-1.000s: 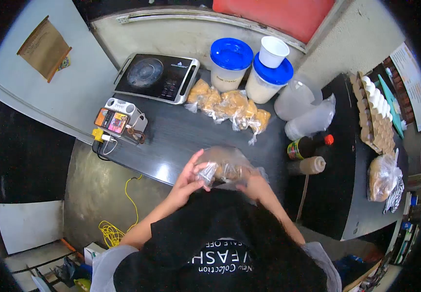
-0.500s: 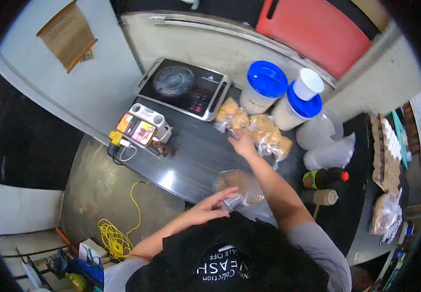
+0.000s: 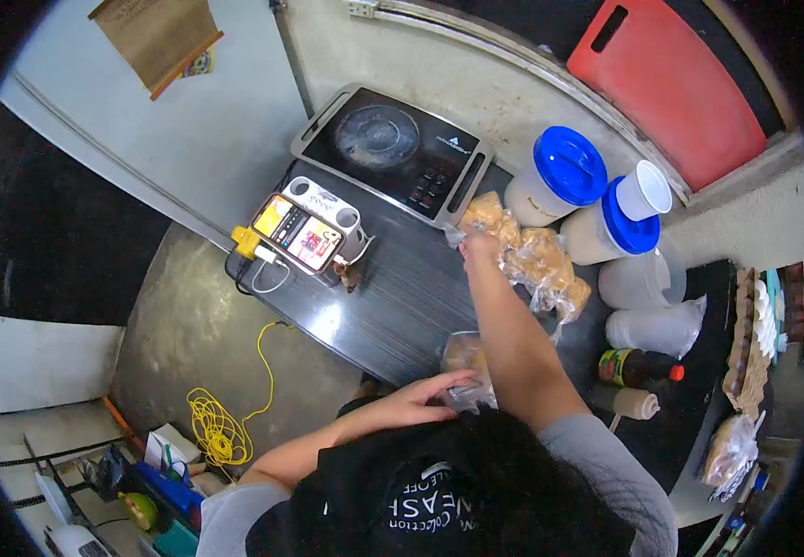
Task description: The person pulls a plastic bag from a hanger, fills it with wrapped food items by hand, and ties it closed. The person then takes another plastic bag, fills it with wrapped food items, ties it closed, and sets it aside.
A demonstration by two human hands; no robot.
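My right hand (image 3: 481, 249) reaches across the counter to the left end of a row of clear bags of golden-brown food (image 3: 541, 255). Its fingers are closed at the edge of the nearest bag, partly hidden by the hand itself. Close to my body, my left hand (image 3: 428, 397) has its fingers curved over a clear plastic bag (image 3: 465, 357) with brownish contents at the counter's front edge. My right forearm and shirt cover part of that bag.
An induction cooker (image 3: 393, 148) stands at the back left, with a phone (image 3: 297, 232) on a white holder before it. Blue-lidded tubs (image 3: 569, 167), a white cup (image 3: 644, 190), a dark sauce bottle (image 3: 641, 367) and a squeeze bottle (image 3: 636, 403) are to the right. Yellow cord (image 3: 221, 432) lies on the floor.
My right hand has shifted to the left end of the bagged food, its forearm now more upright. My left hand stays at the near bag. The camera view has shifted.
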